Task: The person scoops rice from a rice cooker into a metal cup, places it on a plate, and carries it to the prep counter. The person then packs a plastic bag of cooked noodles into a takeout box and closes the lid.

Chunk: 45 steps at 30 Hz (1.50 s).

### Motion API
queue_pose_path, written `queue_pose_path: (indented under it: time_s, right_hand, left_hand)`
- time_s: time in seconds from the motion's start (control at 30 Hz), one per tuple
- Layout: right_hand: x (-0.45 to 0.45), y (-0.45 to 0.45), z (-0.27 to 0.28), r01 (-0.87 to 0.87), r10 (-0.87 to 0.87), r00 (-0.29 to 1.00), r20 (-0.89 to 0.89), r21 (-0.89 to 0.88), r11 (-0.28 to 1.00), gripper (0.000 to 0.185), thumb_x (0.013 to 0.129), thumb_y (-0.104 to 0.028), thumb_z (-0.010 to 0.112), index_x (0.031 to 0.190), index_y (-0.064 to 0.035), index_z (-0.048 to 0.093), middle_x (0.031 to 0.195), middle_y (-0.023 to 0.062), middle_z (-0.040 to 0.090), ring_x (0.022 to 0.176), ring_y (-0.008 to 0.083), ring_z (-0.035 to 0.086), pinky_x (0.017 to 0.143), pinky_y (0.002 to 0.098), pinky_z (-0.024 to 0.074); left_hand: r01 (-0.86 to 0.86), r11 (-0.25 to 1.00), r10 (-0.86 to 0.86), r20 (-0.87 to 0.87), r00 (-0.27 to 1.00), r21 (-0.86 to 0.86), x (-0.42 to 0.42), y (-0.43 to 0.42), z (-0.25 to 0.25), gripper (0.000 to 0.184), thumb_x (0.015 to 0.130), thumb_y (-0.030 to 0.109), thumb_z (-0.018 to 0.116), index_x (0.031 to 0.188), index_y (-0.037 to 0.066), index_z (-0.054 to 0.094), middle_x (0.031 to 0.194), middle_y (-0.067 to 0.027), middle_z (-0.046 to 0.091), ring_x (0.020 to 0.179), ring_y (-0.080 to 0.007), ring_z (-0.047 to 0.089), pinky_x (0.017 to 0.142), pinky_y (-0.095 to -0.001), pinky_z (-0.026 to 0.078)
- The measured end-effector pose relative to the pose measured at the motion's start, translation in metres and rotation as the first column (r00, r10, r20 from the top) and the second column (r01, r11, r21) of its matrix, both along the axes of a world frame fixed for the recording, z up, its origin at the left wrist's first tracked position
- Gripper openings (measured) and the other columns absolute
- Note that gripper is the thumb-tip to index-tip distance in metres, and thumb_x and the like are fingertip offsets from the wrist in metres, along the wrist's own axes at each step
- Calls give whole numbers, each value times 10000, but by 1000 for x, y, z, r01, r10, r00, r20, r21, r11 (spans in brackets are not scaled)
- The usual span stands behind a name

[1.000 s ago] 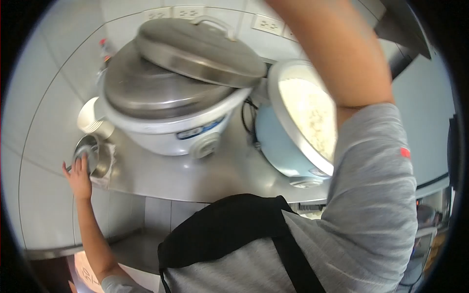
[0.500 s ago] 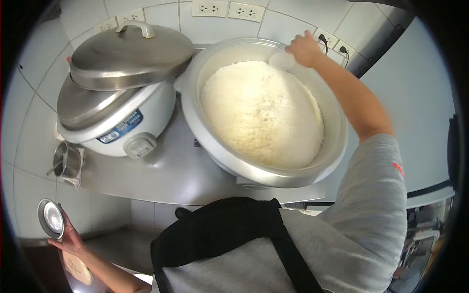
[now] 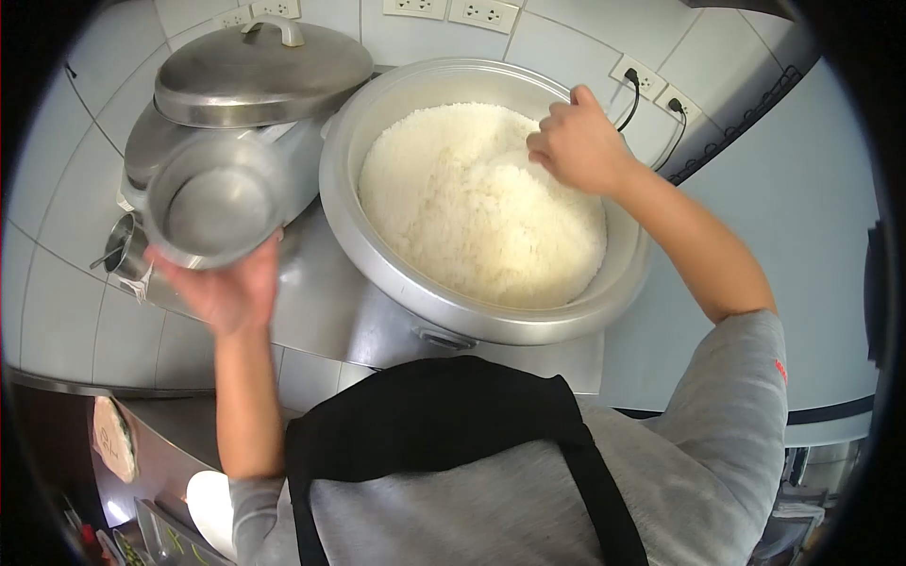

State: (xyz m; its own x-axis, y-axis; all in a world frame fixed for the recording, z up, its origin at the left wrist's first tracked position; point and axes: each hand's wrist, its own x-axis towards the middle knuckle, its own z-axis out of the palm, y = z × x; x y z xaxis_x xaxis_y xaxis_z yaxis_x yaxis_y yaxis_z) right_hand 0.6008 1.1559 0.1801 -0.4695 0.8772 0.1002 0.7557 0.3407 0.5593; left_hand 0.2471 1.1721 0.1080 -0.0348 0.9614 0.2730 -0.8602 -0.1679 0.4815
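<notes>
A wide, open rice cooker (image 3: 344,203) full of white rice (image 3: 453,217) stands in the middle. Over the rice's upper right part is my right hand (image 3: 585,141), its fingers curled round something pale that is mostly hidden at the rice. My left hand (image 3: 226,283) holds a small round metal bowl (image 3: 217,203) from below, left of the cooker. The bowl's open side faces me and it looks empty.
A second cooker (image 3: 307,160) with stacked metal lids (image 3: 264,75) stands behind the bowl. Left of it is a metal pot (image 3: 132,247) with a utensil. Plugs (image 3: 632,75) sit in wall sockets. Lower left are a white round item (image 3: 212,509) and a tray (image 3: 170,538).
My left hand has raised the metal bowl from the lower left to beside the rice. My right hand has come from the cooker's far rim down over the rice, whose surface there is now disturbed.
</notes>
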Motion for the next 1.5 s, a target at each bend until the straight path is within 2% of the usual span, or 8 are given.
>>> queue_pose_path:
  time_s: [0.27, 0.37, 0.47, 0.53, 0.83, 1.13, 1.43, 1.5]
  right_hand:
    - [-52, -68, 16, -166, 163, 985, -64, -40, 985, 50, 755, -191, 639, 726, -159, 665, 656, -3, 573, 751, 171, 536, 814, 394, 367]
    - [-10, -8, 19, 3, -9, 999, 47, 127, 992, 69, 784, -200, 624, 753, -171, 679, 684, -5, 591, 769, 169, 540, 823, 389, 357]
    - [40, 55, -6, 238, -266, 959, 98, 231, 943, 103, 819, -221, 614, 760, -167, 679, 686, -13, 603, 779, 171, 540, 828, 371, 339]
    - [47, 71, -19, 246, -287, 945, 158, 237, 940, 115, 831, -229, 614, 762, -161, 678, 679, -14, 606, 778, 173, 537, 826, 360, 331]
    - [0, -4, -14, -34, 32, 992, -126, -16, 999, 94, 801, -228, 660, 752, -148, 661, 624, -18, 571, 728, 168, 518, 816, 364, 333]
    - [-30, -60, -6, -27, -28, 952, -305, -177, 984, 85, 783, -226, 687, 746, -153, 662, 594, -30, 536, 683, 174, 496, 798, 379, 328]
    - [1, -56, -26, 13, -392, 740, -547, -571, 821, 106, 795, -153, 668, 885, -114, 707, 767, 2, 660, 695, 153, 537, 817, 318, 379]
    - [18, -48, -39, 47, -732, 463, -500, -810, 584, 163, 793, -121, 629, 935, -69, 691, 783, 13, 649, 702, 136, 544, 770, 288, 417]
  left_hand:
    - [-31, 960, 111, -276, 955, 277, 74, 38, -27, 833, 852, 740, 338, 1412, 124, 319, 1422, -29, 356, 1328, -207, 316, 1125, -388, 193]
    - [-169, 946, 211, -130, 969, 277, 83, 45, -35, 840, 860, 742, 302, 1403, 101, 323, 1398, -39, 374, 1314, -209, 322, 1125, -395, 191]
    - [-130, 913, 294, -403, 867, 387, 69, 54, -61, 862, 857, 748, 298, 1399, 79, 320, 1399, -45, 367, 1311, -211, 322, 1121, -389, 191]
    - [-123, 917, 263, -344, 901, 381, 72, 52, -57, 858, 863, 741, 296, 1397, 69, 319, 1398, -53, 366, 1308, -207, 319, 1117, -380, 187]
    - [-124, 924, 260, -357, 897, 361, 83, 44, -32, 809, 895, 697, 309, 1395, 61, 316, 1402, -66, 360, 1310, -202, 308, 1108, -370, 186]
    - [-98, 936, 199, -279, 940, 338, 82, 49, -29, 744, 916, 647, 347, 1394, 77, 327, 1414, -62, 353, 1319, -217, 308, 1117, -384, 195]
    - [-75, 917, 241, -395, 887, 392, 79, 54, -30, 797, 894, 661, 395, 1421, 92, 215, 1391, -90, 333, 1285, -218, 326, 1095, -378, 233]
    - [-12, 928, 210, -496, 842, 372, 79, 53, -21, 809, 895, 655, 406, 1430, 95, 172, 1373, -105, 339, 1268, -222, 341, 1083, -372, 255]
